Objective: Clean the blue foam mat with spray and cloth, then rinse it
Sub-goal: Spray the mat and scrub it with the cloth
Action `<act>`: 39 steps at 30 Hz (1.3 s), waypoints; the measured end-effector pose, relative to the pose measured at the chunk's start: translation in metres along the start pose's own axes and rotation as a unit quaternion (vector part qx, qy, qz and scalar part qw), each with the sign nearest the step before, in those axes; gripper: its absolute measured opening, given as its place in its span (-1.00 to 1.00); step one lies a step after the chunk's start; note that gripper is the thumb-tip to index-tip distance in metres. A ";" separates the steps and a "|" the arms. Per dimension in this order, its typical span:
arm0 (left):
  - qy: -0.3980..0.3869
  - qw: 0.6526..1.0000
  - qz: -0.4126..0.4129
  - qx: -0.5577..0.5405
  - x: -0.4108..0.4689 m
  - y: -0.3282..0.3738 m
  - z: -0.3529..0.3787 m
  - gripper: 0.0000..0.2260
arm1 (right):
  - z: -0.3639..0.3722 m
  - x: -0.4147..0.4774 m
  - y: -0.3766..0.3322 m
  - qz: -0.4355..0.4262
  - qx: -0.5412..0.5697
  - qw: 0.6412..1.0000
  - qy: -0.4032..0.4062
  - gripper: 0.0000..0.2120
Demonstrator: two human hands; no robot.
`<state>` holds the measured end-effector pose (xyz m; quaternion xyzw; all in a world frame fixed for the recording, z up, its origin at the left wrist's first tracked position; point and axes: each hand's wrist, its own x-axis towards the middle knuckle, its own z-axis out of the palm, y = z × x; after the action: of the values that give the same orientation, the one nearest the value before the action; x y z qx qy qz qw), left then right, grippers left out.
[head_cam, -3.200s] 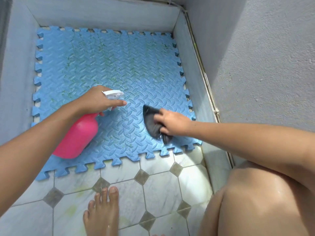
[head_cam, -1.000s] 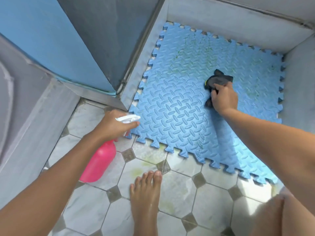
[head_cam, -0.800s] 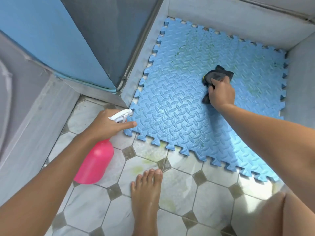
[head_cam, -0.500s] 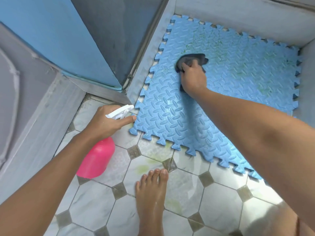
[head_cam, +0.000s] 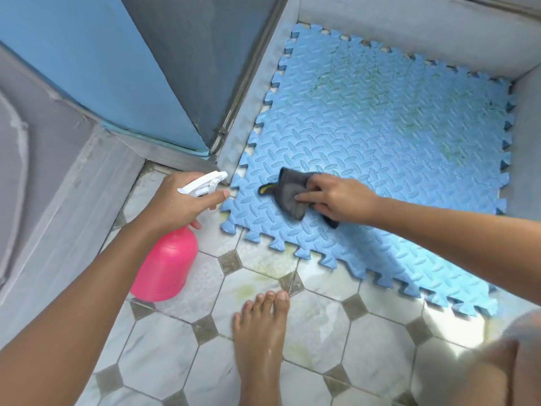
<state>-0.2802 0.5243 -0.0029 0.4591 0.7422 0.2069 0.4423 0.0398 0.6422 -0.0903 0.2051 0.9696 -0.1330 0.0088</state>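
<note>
Right-hand fingers (head_cam: 307, 197): I see them spread flat and pressing a dark grey cloth (head_cam: 289, 194) onto the mat; this is a press rather than a closed grasp.
Left-hand fingers (head_cam: 218, 197): I see them wrapped around the neck of the pink spray bottle (head_cam: 165, 268), index finger lying forward under the white trigger head (head_cam: 205, 184).
Right hand (head_cam: 341, 200): it rests on the near-left corner zone of the mat.
Left hand (head_cam: 175, 205): it holds the bottle off the mat, above the tiled floor (head_cam: 374, 353).
Blue foam mat (head_cam: 380, 136): it lies flat in a walled recess; its near toothed edge overlaps the tiles.
Soiling: I note greenish marks across the far half and right side, so I judge the wiping incomplete and the rinse not begun.
Risk, mat creep: the near corner is unrestrained; a hard sideways wipe could slide or curl it.
Risk, cloth slip: with flat-finger contact only, the cloth may bunch or escape under the palm.
Risk, missed areas: the far corners sit against the walls (head_cam: 409, 27); reach is long, and stains there may be skipped.
Risk, footing: the bare foot (head_cam: 260, 338) stands on glossy, stained tiles; overspray or rinse water could make them slippery.
Risk, spray aim: the nozzle points at the mat's corner; a pull now may wet the tiles and the wall edge as well.
</note>
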 end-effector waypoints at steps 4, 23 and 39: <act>0.005 1.000 0.015 -0.009 -0.005 0.007 0.003 -0.70 | -0.028 0.016 0.085 0.370 0.011 0.920 0.131 -0.65; -0.048 0.997 0.049 0.026 0.027 0.038 0.050 -0.61 | 0.035 -0.120 -0.055 0.681 0.149 0.662 0.277 -0.69; -0.145 0.988 0.013 0.043 0.053 0.063 0.076 -0.67 | 0.059 -0.085 -0.126 0.535 0.237 0.760 0.282 -0.67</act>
<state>-0.1949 0.5936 -0.0227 0.5123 0.6726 0.1117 0.5222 0.0654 0.4825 -0.1091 0.7144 0.5985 -0.2684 -0.2438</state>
